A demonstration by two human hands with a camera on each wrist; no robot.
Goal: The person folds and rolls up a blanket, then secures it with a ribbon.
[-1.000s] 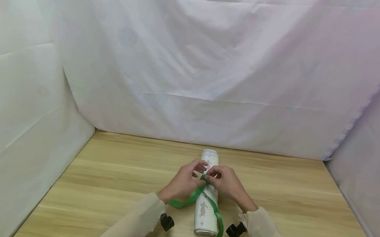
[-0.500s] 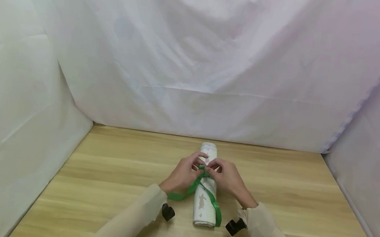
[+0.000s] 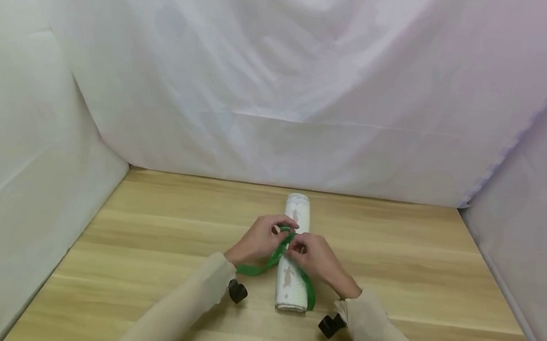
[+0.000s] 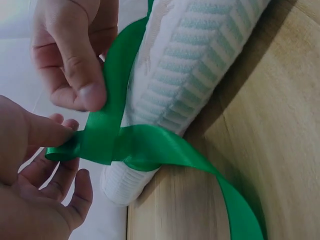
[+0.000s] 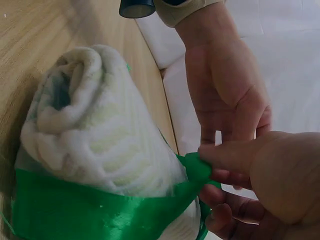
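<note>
A rolled white towel (image 3: 286, 291) with grey-brown animal prints lies lengthwise on the table, a green ribbon (image 3: 250, 270) wrapped around its middle. Thumb and fingers of my left hand (image 3: 257, 239) pinch a small loop of the ribbon over the roll. In the left wrist view, a ribbon strand (image 4: 117, 75) crosses over the base of that loop. My right hand (image 3: 316, 258) pinches this strand between thumb and fingers, just nearer to me than the left. One ribbon tail curves out left of the towel; another hangs along its right side.
The wood-grain table (image 3: 154, 302) is enclosed by white cloth at the back (image 3: 276, 148) and on both sides. A black wrist camera (image 3: 238, 292) sits under the left sleeve, another black camera (image 3: 331, 325) under the right.
Both hands were close together at the ribbon's crossing; the right hand has drawn slightly toward me with a strand, while the left keeps the loop. The whole head view has shifted.
</note>
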